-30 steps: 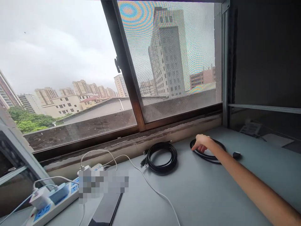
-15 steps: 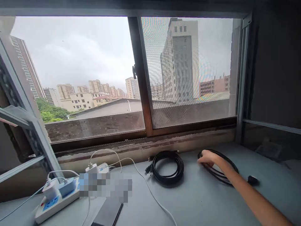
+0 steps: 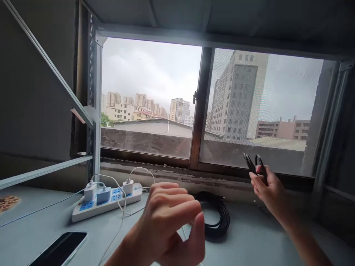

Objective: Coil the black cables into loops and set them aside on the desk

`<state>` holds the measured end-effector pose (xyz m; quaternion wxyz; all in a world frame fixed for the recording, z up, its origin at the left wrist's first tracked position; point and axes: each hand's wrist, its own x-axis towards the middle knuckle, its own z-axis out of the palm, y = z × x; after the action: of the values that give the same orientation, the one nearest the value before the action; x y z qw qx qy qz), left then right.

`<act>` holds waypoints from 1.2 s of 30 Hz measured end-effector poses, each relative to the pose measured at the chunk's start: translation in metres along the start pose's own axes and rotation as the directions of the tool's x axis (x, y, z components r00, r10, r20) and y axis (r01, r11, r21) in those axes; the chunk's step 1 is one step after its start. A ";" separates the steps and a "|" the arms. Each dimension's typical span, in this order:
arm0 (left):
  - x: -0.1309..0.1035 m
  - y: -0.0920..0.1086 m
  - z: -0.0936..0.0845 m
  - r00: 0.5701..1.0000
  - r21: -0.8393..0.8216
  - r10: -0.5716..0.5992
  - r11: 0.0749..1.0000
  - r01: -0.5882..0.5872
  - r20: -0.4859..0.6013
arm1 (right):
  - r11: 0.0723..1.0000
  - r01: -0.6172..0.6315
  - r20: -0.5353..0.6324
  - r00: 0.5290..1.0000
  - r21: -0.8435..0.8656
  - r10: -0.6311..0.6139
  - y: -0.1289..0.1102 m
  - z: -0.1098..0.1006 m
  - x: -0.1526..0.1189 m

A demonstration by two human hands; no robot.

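My right hand (image 3: 267,186) is closed around a black cable (image 3: 250,162) and holds it up in front of the window's lower right part. Loops of that cable stick out above my fingers. My left hand (image 3: 174,218) is raised in the centre foreground, fingers curled in, with nothing visible in it. Behind it, a second coil of black cable (image 3: 223,221) lies on the grey table (image 3: 249,236), its left part hidden by my left hand.
A white power strip (image 3: 107,207) with chargers and white cords sits left of centre. A phone (image 3: 59,249) lies at the front left. Metal shelf posts (image 3: 97,111) frame the window, and a woven item (image 3: 8,203) is at the far left.
My right hand has lifted the cable off the table. My left hand has come into view. The view has shifted, bringing the whole power strip and the phone into plain sight.
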<state>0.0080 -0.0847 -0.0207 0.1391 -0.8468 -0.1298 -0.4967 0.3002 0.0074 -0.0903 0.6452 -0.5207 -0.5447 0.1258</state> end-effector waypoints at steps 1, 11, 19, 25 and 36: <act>0.001 -0.004 0.003 0.999 -0.036 -0.046 0.998 0.047 0.028 | 0.999 0.033 0.057 0.998 0.022 -0.034 -0.016 0.009 -0.010; 0.003 -0.044 0.011 0.558 -0.369 -0.614 0.418 0.830 0.558 | 0.865 0.502 0.138 0.857 -0.001 -0.497 -0.126 0.082 -0.063; 0.005 -0.058 -0.005 0.500 -0.500 -0.630 0.198 0.843 0.595 | 0.918 0.313 0.328 0.864 0.245 -0.382 -0.128 0.109 -0.069; 0.005 -0.077 0.006 0.502 -0.647 -0.703 0.079 0.759 0.504 | 0.901 0.019 0.377 0.904 0.433 -0.201 -0.115 0.105 -0.047; 0.004 -0.096 -0.018 0.557 -0.650 -0.666 0.140 0.747 0.496 | 0.840 0.103 0.128 0.971 0.533 -0.200 -0.115 0.073 -0.031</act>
<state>-0.0389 -0.0019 0.0013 -0.5221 -0.6629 -0.2729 -0.4621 0.1811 -0.0257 -0.0247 0.7190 -0.2675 -0.5849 0.2636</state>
